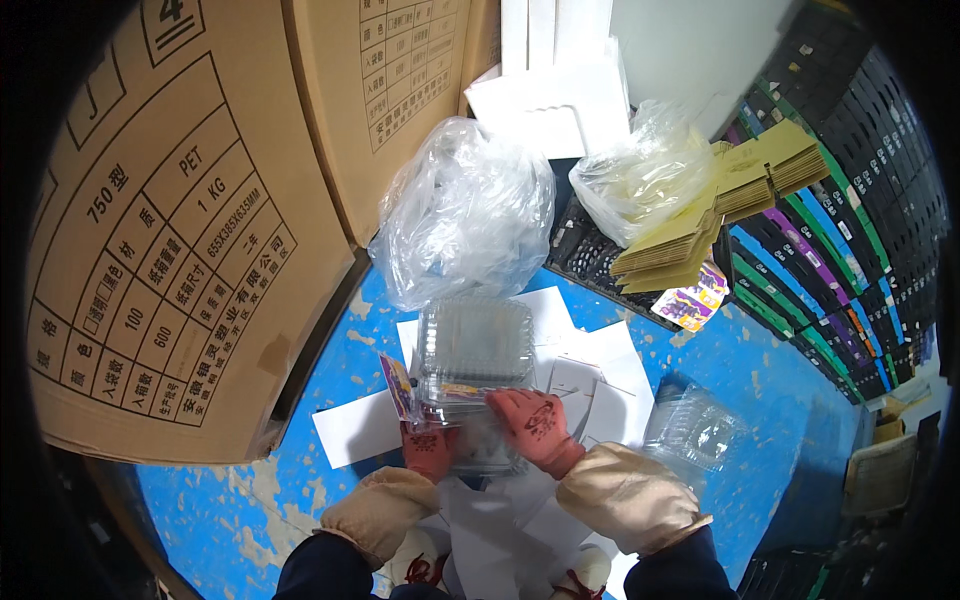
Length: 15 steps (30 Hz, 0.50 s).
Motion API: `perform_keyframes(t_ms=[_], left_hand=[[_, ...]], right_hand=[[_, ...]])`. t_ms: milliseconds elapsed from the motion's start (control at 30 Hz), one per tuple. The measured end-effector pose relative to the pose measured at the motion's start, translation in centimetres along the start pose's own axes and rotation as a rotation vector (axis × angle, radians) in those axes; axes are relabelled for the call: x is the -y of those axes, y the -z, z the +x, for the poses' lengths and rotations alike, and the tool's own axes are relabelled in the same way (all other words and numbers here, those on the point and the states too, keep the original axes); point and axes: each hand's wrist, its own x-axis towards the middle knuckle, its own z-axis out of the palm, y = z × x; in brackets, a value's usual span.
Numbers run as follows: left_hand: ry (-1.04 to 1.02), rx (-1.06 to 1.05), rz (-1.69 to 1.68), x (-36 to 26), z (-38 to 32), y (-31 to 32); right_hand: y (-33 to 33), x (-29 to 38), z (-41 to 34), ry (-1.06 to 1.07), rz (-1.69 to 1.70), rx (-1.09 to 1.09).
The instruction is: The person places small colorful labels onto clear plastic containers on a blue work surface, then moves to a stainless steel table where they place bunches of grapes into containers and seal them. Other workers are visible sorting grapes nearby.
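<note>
My left hand (429, 451), in a red glove, grips a small stack of purple-and-yellow printed labels (397, 386) at the left side of a clear plastic clamshell container (475, 341). The container's lid stands open and tilts away from me. At its front edge a printed label strip (463, 392) shows through or on the plastic. My right hand (536, 431), gloved alike, has its fingertips at the right end of that strip. Whether those fingers pinch it or only press on it is hidden. The container's lower part (487, 450) sits between both hands, partly blurred.
White paper sheets (352, 431) lie around my shoes on the blue floor (300, 517). More clear containers (694, 431) are at right. Large cartons (172, 225) stand left, a filled plastic bag (469, 210) ahead. Yellow card bundles (675, 244) rest over a black crate (592, 247); stacked crates (840, 247) line the right.
</note>
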Motion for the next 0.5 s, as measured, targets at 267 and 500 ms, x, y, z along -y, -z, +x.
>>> perform_keyframes(t_ms=[267, 500], left_hand=[[-0.036, 0.126, -0.326, 3.0, 1.7, 2.4], [-0.099, -0.209, -0.465, 5.0, 0.3, 10.5]], right_hand=[[18.7, -2.8, -2.5, 0.363, -0.300, -0.292], [32.8, -2.4, -15.8, 0.211, -0.883, -0.412]])
